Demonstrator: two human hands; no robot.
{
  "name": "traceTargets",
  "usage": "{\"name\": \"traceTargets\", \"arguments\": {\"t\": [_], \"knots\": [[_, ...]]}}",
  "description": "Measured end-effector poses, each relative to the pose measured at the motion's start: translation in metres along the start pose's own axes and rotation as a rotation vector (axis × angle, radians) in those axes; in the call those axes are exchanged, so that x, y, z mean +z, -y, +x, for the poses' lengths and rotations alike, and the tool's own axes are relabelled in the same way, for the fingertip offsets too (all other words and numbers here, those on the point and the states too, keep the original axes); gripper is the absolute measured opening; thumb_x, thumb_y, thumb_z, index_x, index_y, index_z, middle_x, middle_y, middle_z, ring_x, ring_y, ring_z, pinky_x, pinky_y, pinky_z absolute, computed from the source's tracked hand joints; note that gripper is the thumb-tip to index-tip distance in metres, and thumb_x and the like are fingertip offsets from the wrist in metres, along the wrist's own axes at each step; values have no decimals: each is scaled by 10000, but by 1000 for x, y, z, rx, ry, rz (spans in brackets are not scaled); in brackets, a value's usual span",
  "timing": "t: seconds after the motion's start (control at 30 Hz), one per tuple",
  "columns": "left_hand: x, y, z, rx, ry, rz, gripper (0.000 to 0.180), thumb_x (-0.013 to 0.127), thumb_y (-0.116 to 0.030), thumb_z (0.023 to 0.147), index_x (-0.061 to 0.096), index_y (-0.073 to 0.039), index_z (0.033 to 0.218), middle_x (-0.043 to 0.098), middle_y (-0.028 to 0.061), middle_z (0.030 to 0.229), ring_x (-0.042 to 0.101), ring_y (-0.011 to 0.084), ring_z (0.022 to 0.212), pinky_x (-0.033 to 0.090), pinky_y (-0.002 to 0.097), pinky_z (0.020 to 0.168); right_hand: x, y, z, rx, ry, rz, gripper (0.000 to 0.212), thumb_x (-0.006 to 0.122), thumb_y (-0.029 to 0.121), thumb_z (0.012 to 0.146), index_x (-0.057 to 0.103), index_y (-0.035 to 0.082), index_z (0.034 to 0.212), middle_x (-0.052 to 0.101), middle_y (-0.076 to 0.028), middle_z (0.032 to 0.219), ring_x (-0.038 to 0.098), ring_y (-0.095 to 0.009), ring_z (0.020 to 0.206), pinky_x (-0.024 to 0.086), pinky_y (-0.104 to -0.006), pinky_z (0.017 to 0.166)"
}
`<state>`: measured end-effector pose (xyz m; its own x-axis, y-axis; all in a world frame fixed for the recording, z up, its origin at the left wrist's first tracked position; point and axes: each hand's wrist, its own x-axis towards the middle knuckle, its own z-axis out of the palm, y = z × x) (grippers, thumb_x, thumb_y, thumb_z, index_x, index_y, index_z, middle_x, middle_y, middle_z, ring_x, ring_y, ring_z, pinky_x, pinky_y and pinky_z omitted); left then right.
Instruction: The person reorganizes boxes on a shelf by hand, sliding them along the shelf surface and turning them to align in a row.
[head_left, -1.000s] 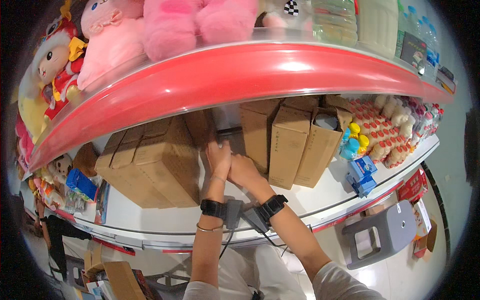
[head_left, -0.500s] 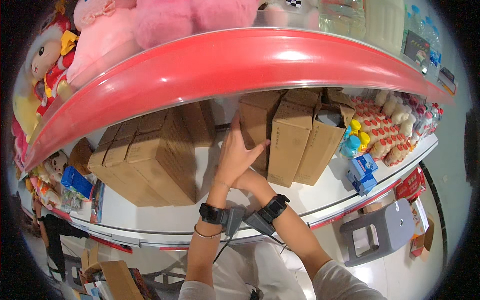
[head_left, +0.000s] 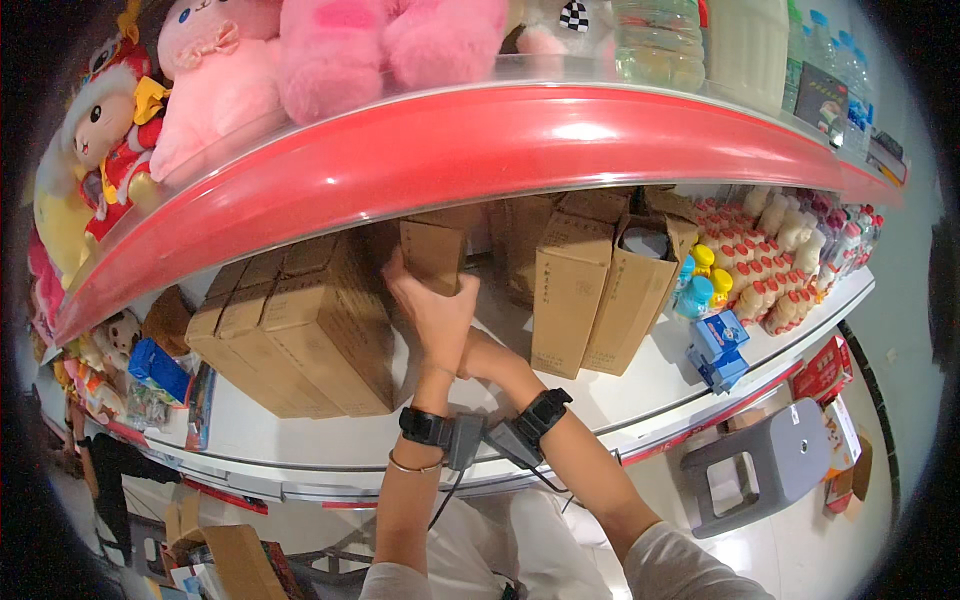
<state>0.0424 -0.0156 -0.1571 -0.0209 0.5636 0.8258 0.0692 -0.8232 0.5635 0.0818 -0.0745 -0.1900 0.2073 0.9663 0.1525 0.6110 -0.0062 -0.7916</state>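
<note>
My left hand [head_left: 437,312] is wrapped round the near end of a brown cardboard box [head_left: 431,257], its thumb on the right side and its fingers on the left. This box stands on the white shelf between two groups of similar cartons. My right hand [head_left: 482,355] crosses behind my left wrist, low by the box; its fingers are hidden. Close on the left is a row of closed cartons [head_left: 318,340]. To the right stand a tall carton [head_left: 570,295] and an open-topped carton [head_left: 625,310] with a round grey-white thing inside.
A red curved shelf edge [head_left: 480,140] overhangs my hands, with pink plush toys [head_left: 345,50] above. Small bottles [head_left: 750,275] and blue boxes [head_left: 718,350] occupy the shelf's right. A grey stool [head_left: 755,465] stands below right; an opened carton [head_left: 240,560] lies below left.
My left hand has moved left from beside the right-hand cartons and now grips a box. That box appears shifted left, out of the right group. The view has tilted slightly upward.
</note>
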Motion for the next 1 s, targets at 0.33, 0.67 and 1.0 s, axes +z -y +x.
{"name": "traceTargets", "arguments": {"t": [0.33,0.67,1.0], "knots": [[-1,19,4,-304,-25,-245,730,638,-132,695,270,42,1301,344,236,1277,335,360,1205,229,421,1040,20,-38,19,-239,-451,-174,205,618,197,706,620,5,780,618,-171,686,600,-266,552,449,-352,528],[-3,14,5,-155,40,-79,586,634,-88,742,358,56,1238,411,218,1230,397,333,1139,279,391,1002,2,-7,33,-263,-988,181,384,574,270,815,554,-17,1070,590,-240,1013,587,-351,835,448,-371,730],[-7,11,2,63,204,-199,252,535,-62,795,568,-20,1041,556,159,1030,496,327,982,373,383,891,-15,11,7,-73,-625,770,603,330,468,927,414,-24,1265,462,-140,1269,390,-212,1187,262,-300,1016]]}}
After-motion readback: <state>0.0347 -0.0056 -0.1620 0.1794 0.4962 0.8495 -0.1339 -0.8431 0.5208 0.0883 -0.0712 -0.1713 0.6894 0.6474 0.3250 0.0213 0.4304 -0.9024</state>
